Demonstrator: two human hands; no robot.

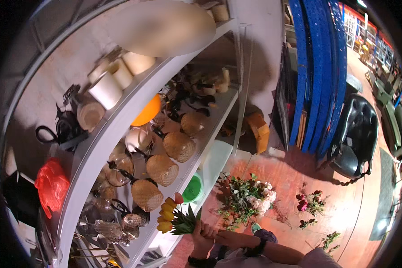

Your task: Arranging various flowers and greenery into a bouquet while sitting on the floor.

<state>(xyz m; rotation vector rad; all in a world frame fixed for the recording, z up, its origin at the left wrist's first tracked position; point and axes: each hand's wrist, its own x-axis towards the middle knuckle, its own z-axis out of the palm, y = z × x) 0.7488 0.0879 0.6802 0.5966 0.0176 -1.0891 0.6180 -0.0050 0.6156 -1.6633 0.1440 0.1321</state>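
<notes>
In the head view, my left hand (202, 234) is closed around the green stems and leaves of a small tulip bunch. Its yellow tulip heads (166, 214) and one reddish tulip (178, 198) point left, towards the shelf. My right hand (232, 238) meets my left hand at the stem end, its fingers bent; whether it grips the stems is hidden. Right of the hands, a large arrangement of white and pink flowers (263, 199) with green leaves lies on the floor. Farther right lie a bunch of dark red and pink flowers (311, 202) and green sprigs (330, 241).
A grey shelf unit (97, 142) at left holds woven lampshades (179, 146), glass lamps, an orange globe (146, 110) and a red plastic bag (52, 187). A green bucket (192, 189) stands low beside it. Blue metal beams (316, 73) and a black tufted chair (358, 127) stand beyond.
</notes>
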